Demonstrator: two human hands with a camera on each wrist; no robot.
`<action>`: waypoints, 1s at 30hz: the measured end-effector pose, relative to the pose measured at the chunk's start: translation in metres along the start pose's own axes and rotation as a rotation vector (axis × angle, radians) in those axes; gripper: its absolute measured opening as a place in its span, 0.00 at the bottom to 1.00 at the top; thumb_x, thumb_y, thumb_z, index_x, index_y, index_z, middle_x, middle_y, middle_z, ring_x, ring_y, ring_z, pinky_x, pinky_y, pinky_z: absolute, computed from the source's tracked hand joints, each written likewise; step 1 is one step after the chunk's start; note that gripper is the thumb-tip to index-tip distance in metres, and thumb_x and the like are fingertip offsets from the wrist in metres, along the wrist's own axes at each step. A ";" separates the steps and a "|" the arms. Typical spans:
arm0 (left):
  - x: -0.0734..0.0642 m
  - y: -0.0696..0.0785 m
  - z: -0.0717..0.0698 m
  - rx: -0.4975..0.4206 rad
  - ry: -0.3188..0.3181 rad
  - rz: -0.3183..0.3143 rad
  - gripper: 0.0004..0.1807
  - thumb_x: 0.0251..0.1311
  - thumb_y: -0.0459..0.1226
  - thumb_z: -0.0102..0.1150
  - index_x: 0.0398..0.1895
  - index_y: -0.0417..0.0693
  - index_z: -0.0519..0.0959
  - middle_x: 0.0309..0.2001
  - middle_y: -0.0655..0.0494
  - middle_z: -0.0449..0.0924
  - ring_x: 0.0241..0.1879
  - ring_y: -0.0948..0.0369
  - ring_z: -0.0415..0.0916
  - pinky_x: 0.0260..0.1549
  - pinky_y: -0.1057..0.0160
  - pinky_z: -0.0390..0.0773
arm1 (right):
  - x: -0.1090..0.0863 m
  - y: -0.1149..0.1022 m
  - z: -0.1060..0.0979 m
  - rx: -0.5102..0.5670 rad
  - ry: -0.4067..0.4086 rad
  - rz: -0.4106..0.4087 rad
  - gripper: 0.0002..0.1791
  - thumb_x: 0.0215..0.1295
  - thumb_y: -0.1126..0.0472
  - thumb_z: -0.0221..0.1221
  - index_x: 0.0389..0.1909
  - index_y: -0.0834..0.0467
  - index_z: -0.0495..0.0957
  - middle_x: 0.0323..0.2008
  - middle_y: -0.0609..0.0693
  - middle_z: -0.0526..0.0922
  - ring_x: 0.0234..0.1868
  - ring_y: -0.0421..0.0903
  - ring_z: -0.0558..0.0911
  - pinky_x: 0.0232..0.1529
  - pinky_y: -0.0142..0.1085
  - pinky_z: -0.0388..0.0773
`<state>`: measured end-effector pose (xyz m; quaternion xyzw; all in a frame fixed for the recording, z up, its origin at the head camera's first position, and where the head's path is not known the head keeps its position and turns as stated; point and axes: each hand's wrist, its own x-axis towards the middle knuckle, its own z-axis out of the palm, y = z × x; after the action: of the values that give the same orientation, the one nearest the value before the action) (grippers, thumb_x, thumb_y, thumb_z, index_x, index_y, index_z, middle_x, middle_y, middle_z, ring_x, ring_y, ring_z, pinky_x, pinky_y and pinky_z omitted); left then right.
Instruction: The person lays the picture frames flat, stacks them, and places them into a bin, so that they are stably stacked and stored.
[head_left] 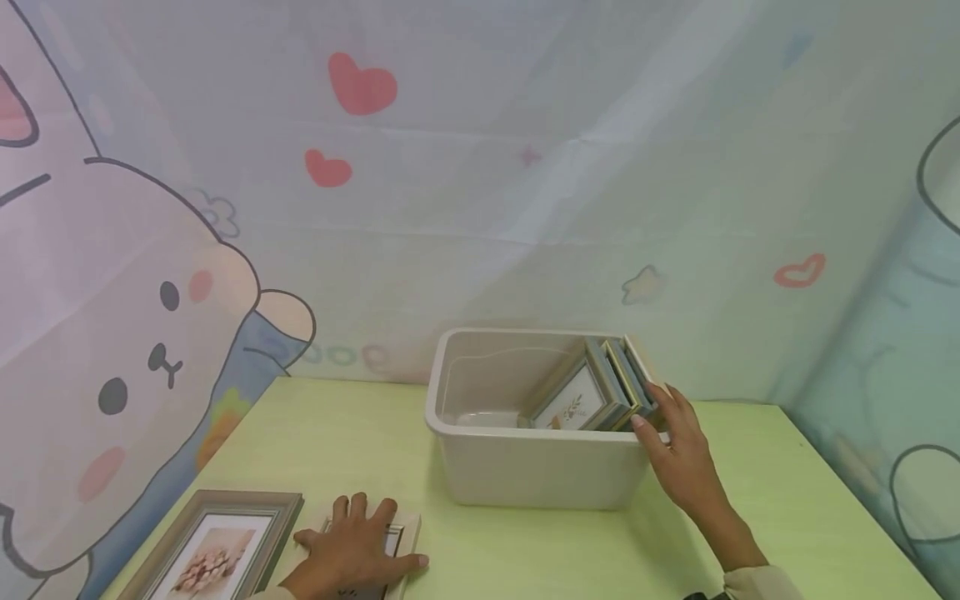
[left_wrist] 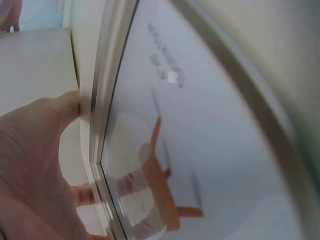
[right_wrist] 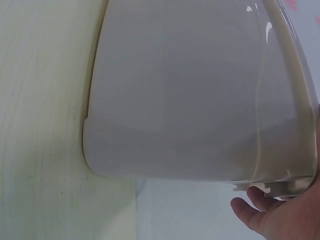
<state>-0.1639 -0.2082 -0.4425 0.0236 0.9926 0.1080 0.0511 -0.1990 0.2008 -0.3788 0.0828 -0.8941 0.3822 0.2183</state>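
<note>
Over a small white-edged picture frame [head_left: 411, 533] on the table my left hand [head_left: 348, 546] lies with fingers spread and thumb across its right edge. In the left wrist view the thumb of that hand [left_wrist: 30, 165] touches the side of the frame [left_wrist: 225, 150], whose glass covers a print of a brown shape. At the right end of a white plastic bin [head_left: 540, 471], my right hand [head_left: 686, 454] holds the rightmost of several picture frames [head_left: 637, 375] leaning inside, thumb by the near rim. Seen from the right wrist, two fingertips of this hand [right_wrist: 280, 215] hang outside the bin wall [right_wrist: 185, 100].
A larger brown-grey picture frame [head_left: 277, 533] with a pink flower print lies at the table's left edge. A grey frame [head_left: 573, 400] leans inside the bin, left of the others. The pale green table [head_left: 772, 492] meets a printed cloth backdrop [head_left: 487, 208] behind.
</note>
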 end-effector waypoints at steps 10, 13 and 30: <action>0.014 -0.005 0.008 -0.014 0.023 -0.032 0.46 0.31 0.72 0.68 0.53 0.57 0.77 0.48 0.44 0.71 0.48 0.44 0.65 0.30 0.21 0.64 | -0.001 0.002 0.001 0.007 0.016 0.001 0.32 0.77 0.49 0.48 0.77 0.53 0.56 0.77 0.66 0.51 0.70 0.74 0.62 0.55 0.73 0.68; 0.013 -0.003 0.006 -0.016 0.023 -0.036 0.42 0.29 0.68 0.68 0.51 0.58 0.77 0.47 0.46 0.71 0.46 0.46 0.64 0.29 0.23 0.64 | 0.000 0.002 0.002 0.016 0.022 -0.006 0.31 0.77 0.49 0.48 0.77 0.53 0.57 0.77 0.66 0.51 0.68 0.73 0.65 0.54 0.71 0.71; -0.002 0.007 -0.006 0.068 0.233 0.080 0.33 0.29 0.60 0.66 0.44 0.59 0.79 0.42 0.54 0.73 0.55 0.47 0.67 0.30 0.29 0.69 | 0.002 0.003 0.005 0.012 0.053 -0.019 0.30 0.77 0.51 0.49 0.75 0.56 0.60 0.76 0.67 0.53 0.66 0.71 0.69 0.50 0.61 0.78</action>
<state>-0.1619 -0.2029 -0.4354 0.0523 0.9931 0.0781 -0.0700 -0.2033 0.1993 -0.3828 0.0825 -0.8848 0.3875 0.2452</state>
